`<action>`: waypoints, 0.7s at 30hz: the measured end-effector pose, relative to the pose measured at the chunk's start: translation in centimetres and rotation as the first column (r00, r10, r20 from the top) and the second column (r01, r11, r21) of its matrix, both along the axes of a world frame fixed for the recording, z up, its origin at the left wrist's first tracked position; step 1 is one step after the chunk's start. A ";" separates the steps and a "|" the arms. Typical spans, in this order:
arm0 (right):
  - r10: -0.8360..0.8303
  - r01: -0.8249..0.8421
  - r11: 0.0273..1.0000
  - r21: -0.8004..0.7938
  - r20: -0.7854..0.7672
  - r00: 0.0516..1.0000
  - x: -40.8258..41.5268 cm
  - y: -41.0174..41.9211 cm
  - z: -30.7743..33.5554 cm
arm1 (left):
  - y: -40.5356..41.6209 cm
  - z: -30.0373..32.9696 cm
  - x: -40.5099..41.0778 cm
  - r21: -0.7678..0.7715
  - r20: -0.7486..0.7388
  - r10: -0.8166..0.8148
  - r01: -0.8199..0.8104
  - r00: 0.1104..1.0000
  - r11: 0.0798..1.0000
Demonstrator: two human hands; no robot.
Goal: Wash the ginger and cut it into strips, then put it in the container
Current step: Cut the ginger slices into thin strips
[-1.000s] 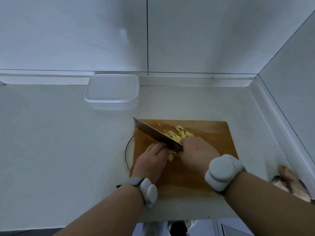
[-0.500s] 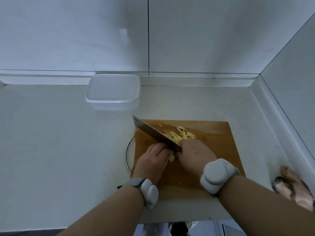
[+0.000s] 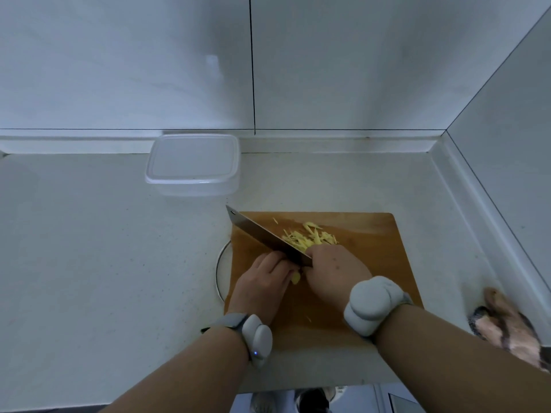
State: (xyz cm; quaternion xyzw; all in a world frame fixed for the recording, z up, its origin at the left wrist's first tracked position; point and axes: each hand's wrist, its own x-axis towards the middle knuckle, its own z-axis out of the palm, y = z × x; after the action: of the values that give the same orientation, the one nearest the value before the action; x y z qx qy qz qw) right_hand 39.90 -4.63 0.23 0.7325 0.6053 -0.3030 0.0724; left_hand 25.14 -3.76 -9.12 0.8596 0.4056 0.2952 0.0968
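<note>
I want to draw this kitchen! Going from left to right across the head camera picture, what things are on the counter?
Clear plastic lidded container → steel cleaver blade → pile of yellow ginger strips → pinkish brown-patched thing at the right edge. The blade and the ginger strips lie over the brown wooden cutting board.

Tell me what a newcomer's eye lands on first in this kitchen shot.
First the wooden cutting board at the centre of the pale counter, where the right hand grips a cleaver and the left hand pins a last bit of ginger. Beyond the blade lies a pile of yellow ginger strips. Behind the board, by the wall, stands a clear plastic container, with no ginger visible inside.
</note>
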 end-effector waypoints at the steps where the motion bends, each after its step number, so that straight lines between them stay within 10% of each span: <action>1: 0.005 -0.005 1.000 -0.014 -0.001 1.000 0.3 0.1 0.3 | -0.1 0.0 0.0 0.001 -0.002 -0.005 0.005 1.000 1.000; 21: -0.039 0.039 0.999 -0.015 0.019 0.999 0.3 -0.9 -0.2 | 0.0 0.1 0.1 0.024 -0.011 0.017 -0.017 1.000 1.000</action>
State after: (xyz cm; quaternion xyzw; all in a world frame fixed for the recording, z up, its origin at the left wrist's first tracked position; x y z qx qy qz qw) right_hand 40.19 -5.50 0.01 0.7464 0.5878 -0.3023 0.0777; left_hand 25.20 -3.81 -9.02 0.8589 0.4100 0.2959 0.0817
